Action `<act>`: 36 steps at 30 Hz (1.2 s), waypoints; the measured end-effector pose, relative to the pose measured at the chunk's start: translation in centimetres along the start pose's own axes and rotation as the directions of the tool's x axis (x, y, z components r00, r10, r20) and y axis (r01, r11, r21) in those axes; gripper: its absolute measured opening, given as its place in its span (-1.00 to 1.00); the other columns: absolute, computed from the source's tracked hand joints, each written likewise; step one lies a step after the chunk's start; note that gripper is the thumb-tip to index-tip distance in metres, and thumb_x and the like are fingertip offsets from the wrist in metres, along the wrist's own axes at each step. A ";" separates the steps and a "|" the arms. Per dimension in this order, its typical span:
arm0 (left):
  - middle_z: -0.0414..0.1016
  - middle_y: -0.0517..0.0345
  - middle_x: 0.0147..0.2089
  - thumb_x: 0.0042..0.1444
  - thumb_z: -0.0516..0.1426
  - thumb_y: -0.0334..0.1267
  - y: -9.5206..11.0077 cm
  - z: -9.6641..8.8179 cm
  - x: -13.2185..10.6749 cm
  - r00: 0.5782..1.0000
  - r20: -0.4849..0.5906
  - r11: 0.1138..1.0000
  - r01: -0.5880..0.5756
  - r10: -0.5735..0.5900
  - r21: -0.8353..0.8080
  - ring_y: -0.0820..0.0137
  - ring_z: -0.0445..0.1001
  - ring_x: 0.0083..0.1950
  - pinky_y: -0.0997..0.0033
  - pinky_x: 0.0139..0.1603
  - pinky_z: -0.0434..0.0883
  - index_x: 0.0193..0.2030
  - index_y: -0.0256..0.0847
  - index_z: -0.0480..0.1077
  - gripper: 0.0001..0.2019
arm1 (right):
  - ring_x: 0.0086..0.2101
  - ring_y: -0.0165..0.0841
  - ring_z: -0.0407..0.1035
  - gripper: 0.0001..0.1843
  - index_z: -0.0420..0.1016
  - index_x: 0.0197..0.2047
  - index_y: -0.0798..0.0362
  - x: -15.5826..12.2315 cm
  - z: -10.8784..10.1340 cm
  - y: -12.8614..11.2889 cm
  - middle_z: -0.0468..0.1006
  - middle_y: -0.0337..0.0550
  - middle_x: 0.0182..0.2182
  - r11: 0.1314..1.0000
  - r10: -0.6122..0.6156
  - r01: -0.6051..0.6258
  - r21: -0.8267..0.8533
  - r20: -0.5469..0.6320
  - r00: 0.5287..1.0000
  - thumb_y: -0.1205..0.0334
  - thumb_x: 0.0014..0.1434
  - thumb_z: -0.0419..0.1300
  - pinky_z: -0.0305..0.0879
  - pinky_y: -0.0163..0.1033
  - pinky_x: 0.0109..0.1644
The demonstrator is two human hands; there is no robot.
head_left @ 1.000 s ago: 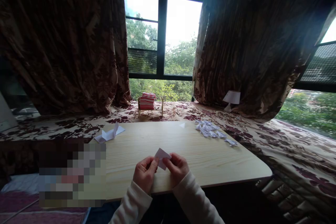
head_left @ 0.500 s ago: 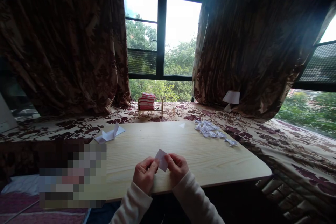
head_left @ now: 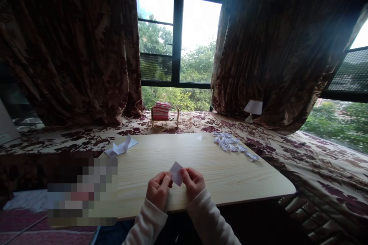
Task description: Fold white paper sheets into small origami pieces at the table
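Between my hands is a small square of folded white paper (head_left: 176,173), turned so that one corner points away from me. My left hand (head_left: 158,189) pinches its left corner between thumb and fingers. On the opposite corner, my right hand (head_left: 194,183) grips with the thumb on top. Both hands are just above the near edge of the wooden table (head_left: 138,176). Folds on the paper's underside are hidden.
Several folded paper pieces (head_left: 228,141) lie heaped at the table's back right. Partly unfolded white sheets (head_left: 122,147) rest at the back left, and a small paper scrap (head_left: 199,138) lies between. Beyond are a rack of striped cloths (head_left: 161,111) and a lamp (head_left: 253,109).
Both hands keep their hold on the paper square. It has shifted very slightly; the items on the table look the same.
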State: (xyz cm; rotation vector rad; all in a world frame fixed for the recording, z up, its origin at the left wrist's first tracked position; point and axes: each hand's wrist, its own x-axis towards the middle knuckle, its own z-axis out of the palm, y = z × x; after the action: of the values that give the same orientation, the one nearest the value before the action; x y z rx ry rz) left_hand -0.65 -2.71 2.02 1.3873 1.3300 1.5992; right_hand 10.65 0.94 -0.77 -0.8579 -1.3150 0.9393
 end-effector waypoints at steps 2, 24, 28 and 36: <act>0.25 0.23 -0.67 -0.06 0.07 -0.09 -0.1 0.0 0.1 1.000 -0.022 1.000 0.009 -0.009 -0.008 0.46 0.23 -0.56 0.51 -0.51 0.19 -0.66 -0.26 0.34 -0.69 | -0.61 -0.46 0.17 -0.60 0.42 -0.53 0.17 0.0 0.2 0.2 0.32 -0.24 -0.69 1.000 0.008 -0.008 0.002 -0.015 1.000 -0.04 0.02 0.10 0.12 -0.37 -0.56; 0.18 0.31 -0.70 -0.17 0.17 -0.10 -1.0 0.2 0.3 0.991 -0.120 0.992 0.041 -0.056 -0.119 0.52 0.14 -0.60 0.53 -0.56 0.14 -0.59 -0.29 0.38 -0.75 | -0.60 -0.46 0.13 -0.66 0.41 -0.59 0.16 0.2 0.3 0.3 0.29 -0.27 -0.70 1.000 0.009 -0.009 0.006 -0.162 0.987 0.02 -0.06 0.15 0.09 -0.35 -0.53; 0.21 0.28 -0.68 -0.15 0.15 -0.09 -2.3 -0.2 0.9 0.989 -0.138 0.986 0.023 -0.047 -0.167 0.50 0.18 -0.58 0.52 -0.54 0.17 -0.60 -0.28 0.37 -0.74 | -0.61 -0.48 0.12 -0.66 0.40 -0.59 0.16 0.5 -0.2 0.8 0.29 -0.28 -0.71 1.000 0.008 -0.004 0.021 -0.207 0.978 0.02 -0.07 0.15 0.09 -0.36 -0.53; 0.20 0.30 -0.67 -0.06 0.09 -0.02 -3.1 -1.7 1.9 0.978 -0.200 0.983 0.021 -0.058 -0.182 0.52 0.16 -0.58 0.52 -0.52 0.17 -0.58 -0.26 0.34 -0.68 | -0.64 -0.51 0.06 -0.68 0.43 -0.55 0.16 1.0 -2.4 1.3 0.24 -0.31 -0.72 0.998 0.008 0.007 0.060 -0.246 0.969 0.02 -0.07 0.18 0.00 -0.38 -0.61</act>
State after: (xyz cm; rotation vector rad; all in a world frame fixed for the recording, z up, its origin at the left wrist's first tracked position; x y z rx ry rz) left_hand -3.21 -0.58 -0.20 1.1062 1.2832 1.8252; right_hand 12.98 2.40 -1.79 -0.8968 -1.0678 0.8391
